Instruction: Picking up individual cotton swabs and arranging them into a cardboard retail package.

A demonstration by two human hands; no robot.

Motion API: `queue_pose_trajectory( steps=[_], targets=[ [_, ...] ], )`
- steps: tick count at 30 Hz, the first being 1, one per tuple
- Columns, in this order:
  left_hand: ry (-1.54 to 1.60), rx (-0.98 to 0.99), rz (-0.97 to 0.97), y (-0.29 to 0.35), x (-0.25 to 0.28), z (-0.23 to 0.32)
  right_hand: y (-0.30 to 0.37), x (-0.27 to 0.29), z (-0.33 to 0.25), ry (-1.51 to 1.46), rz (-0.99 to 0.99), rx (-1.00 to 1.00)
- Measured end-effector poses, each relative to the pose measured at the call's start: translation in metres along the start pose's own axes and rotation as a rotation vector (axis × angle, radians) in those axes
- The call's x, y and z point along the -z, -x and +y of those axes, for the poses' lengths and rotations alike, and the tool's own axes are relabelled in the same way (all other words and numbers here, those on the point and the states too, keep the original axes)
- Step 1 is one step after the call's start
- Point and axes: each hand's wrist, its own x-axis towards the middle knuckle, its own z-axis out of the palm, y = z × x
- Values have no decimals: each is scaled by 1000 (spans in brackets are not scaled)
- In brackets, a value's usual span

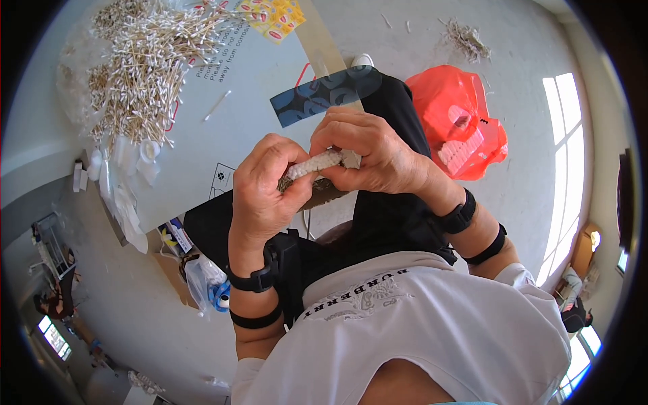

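Between my two hands is a bundle of cotton swabs (314, 164), its white tips packed side by side in a row facing up. My left hand (258, 179) pinches the left end between thumb and fingers. At the other end my right hand (381, 150) is closed, thumb below and curled fingers above, beside a small pale flap (351, 159). The hands partly hide the bundle's stems. Below it, a brown edge shows, too covered to make out. Beyond the hands, a dark translucent strip with a swirl pattern (324, 96) lies across the table edge and my leg.
A big heap of loose cotton swabs (145, 67) covers the table's far left (243, 88), near yellow printed packets (275, 20) and clear plastic bags (125, 169). One stray swab (217, 106) lies apart. Right of my leg, an open red bag (442, 88) holds bundled swabs (461, 152).
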Motion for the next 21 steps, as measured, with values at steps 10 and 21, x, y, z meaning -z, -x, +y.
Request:
queue_pose_trajectory(
  steps=[10,21],
  targets=[
    [-45,-38,-44,0,1,-5,4,-8,6,195,66,131],
    [-261,-98,77,-1,-9,-31,-1,-20,30,266,197,108]
  ],
)
